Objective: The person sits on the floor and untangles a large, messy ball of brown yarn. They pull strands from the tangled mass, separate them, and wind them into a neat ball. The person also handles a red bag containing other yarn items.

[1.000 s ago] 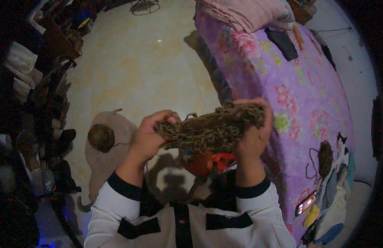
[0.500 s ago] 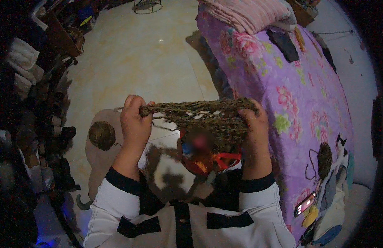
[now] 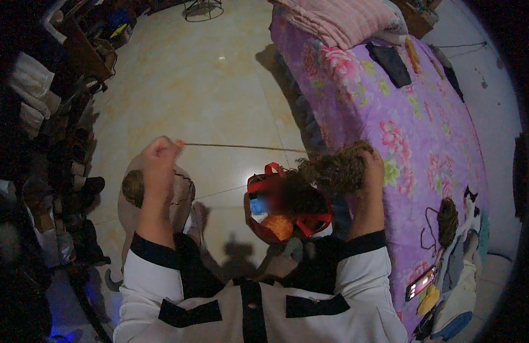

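Note:
My left hand [image 3: 163, 152] is closed, pinching one end of a taut strand of yarn [image 3: 241, 147]. The strand runs across to a bunched olive-brown knitted piece [image 3: 338, 167]. My right hand [image 3: 373, 170] grips that bunch at its right side. Behind my left forearm a ball of brown yarn [image 3: 132, 188] is partly hidden, resting on a beige seat or cushion [image 3: 137, 220]. Below the knitted piece stands a red bag [image 3: 274, 170] with a blue item [image 3: 257, 206] and an orange ball [image 3: 277, 227] in it; part of its contents is blurred.
At right is a bed with a purple floral sheet [image 3: 361, 108], a folded pink blanket [image 3: 344, 23], a dark cloth [image 3: 392, 64], a yarn skein [image 3: 448, 222] and a phone [image 3: 421, 283]. Shelves of shoes [image 3: 76, 177] line the left. A wire stand [image 3: 203, 10] is at the far end.
The knitted piece was stretched between both hands; now it is bunched at my right hand, and only a single strand reaches my left. My hands have moved apart, uncovering the red bag.

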A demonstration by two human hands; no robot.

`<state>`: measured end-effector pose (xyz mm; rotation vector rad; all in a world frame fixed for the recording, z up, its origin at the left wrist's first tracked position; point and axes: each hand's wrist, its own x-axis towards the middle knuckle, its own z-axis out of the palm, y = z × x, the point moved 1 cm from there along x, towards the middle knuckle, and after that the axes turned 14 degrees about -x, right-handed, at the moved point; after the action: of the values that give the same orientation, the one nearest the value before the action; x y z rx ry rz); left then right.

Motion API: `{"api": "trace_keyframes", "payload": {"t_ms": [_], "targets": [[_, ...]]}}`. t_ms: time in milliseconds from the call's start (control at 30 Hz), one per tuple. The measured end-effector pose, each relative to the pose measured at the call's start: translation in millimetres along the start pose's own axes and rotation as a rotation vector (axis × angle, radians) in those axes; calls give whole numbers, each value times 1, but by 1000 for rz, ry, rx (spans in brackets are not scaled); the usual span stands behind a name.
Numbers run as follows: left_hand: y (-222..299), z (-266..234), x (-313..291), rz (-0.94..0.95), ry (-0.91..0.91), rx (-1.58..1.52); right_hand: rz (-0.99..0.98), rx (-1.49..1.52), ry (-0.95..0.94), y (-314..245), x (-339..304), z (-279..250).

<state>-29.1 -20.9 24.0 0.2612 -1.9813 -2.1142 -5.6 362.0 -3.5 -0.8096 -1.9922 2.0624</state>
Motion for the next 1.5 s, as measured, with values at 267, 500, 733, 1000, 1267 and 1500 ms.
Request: {"api": "trace_keyframes", "payload": {"t_ms": [267, 500, 733, 1000, 1267, 1500], "targets": [[-13, -51, 30, 272, 703, -158, -353, -313, 304, 57, 49, -88], [-43, -75, 44, 182, 721, 17, 200, 583, -181, 21, 6, -79], [-55, 15, -1, 246, -234, 1147, 83, 255, -97, -9, -38, 6], [-56, 97, -62, 171, -752, 158, -36, 309, -315, -20, -63, 36], [-85, 104, -63, -170, -990, -35, -180, 615, -544, -15, -64, 28], [-90, 96, -46, 166, -774, 502, -328, 636, -488, -3, -47, 13]]}}
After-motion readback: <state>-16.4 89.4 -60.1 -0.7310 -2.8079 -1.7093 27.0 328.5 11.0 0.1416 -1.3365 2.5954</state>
